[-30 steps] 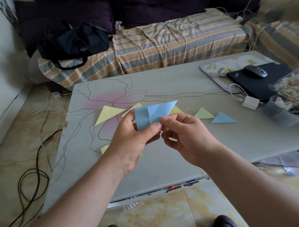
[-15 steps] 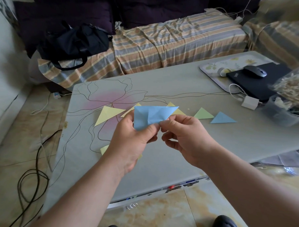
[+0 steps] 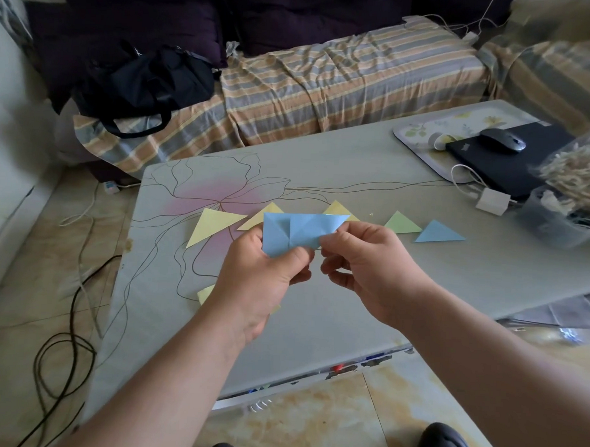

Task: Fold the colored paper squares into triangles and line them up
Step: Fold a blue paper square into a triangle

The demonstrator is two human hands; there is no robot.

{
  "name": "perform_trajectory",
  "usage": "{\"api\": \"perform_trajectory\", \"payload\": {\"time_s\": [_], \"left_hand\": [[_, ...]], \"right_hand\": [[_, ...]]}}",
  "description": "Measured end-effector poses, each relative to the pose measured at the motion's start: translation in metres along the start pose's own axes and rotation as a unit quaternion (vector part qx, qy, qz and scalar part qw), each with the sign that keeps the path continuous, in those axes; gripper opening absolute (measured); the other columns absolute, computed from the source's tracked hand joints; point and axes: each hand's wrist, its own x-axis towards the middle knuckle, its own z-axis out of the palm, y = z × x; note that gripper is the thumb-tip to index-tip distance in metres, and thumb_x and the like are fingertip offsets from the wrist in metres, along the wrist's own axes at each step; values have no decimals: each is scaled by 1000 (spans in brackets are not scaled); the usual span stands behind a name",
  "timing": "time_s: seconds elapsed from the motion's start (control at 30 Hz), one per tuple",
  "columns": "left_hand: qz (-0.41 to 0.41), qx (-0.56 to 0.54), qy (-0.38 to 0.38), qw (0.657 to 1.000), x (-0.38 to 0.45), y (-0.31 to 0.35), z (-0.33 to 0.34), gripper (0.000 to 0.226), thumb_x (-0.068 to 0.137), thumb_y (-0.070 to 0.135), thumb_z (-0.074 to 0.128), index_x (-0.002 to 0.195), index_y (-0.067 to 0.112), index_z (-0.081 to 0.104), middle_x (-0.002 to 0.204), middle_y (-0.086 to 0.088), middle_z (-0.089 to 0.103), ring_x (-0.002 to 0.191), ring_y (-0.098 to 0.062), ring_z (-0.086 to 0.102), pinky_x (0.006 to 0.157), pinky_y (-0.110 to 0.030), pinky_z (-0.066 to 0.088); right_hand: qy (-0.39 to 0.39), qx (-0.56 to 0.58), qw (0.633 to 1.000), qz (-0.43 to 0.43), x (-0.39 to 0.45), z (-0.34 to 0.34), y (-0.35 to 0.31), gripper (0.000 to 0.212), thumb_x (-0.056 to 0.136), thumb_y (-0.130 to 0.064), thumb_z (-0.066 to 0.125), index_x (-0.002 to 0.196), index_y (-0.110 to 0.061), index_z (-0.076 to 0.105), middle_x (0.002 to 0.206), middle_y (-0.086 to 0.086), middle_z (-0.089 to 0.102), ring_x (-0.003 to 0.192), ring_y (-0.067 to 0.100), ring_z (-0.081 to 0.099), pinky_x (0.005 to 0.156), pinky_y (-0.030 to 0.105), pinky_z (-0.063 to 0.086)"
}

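Observation:
A light blue paper (image 3: 300,233), partly folded with creases showing, is held in the air above the grey table (image 3: 351,293). My left hand (image 3: 260,282) pinches its lower left part and my right hand (image 3: 369,267) pinches its right end. Behind it on the table lie folded triangles in a row: a yellow triangle (image 3: 212,224), two more yellow ones (image 3: 265,215) (image 3: 336,208) partly hidden by the blue paper, a green triangle (image 3: 401,223) and a blue triangle (image 3: 438,232). A yellow sheet (image 3: 205,293) peeks out under my left wrist.
At the table's right end stand a tray (image 3: 423,127), a black laptop (image 3: 505,165) with a mouse (image 3: 502,139), a white charger (image 3: 492,201) and a clear container (image 3: 561,218). A striped sofa (image 3: 327,82) with a black bag (image 3: 147,81) is behind. Cables (image 3: 61,348) lie on the floor.
The blue paper has been turned and flattened between my hands, from a slanted fold to a level strip. Both hands stayed in about the same place.

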Motion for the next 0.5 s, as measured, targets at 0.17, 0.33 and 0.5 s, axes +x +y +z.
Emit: {"api": "perform_trajectory", "payload": {"time_s": [0.17, 0.33, 0.5], "left_hand": [[-7, -5, 3, 1000, 0, 1, 0, 18, 88, -3, 73, 94, 14, 74, 83, -5, 70, 74, -18, 64, 72, -31, 58], [-4, -9, 7, 1000, 0, 2, -2, 18, 88, -2, 74, 100, 11, 73, 88, -4, 74, 75, -17, 67, 72, -30, 58], [-7, -8, 6, 1000, 0, 3, -1, 18, 88, -3, 73, 98, 13, 73, 85, -2, 73, 74, -16, 66, 72, -30, 58]], "right_hand": [[1, 2, 1000, -3, 0, -1, 0, 33, 92, -10, 69, 62, -21, 61, 72, -1, 63, 65, 17, 60, 69, 30, 50], [11, 11, 1000, -9, 0, -1, 0, 33, 92, -10, 70, 62, -20, 60, 73, 0, 63, 64, 17, 60, 70, 31, 49], [5, 25, 1000, -4, 0, 1, 1, 36, 92, -10, 70, 59, -22, 60, 75, 1, 63, 64, 17, 60, 70, 31, 49]]}}
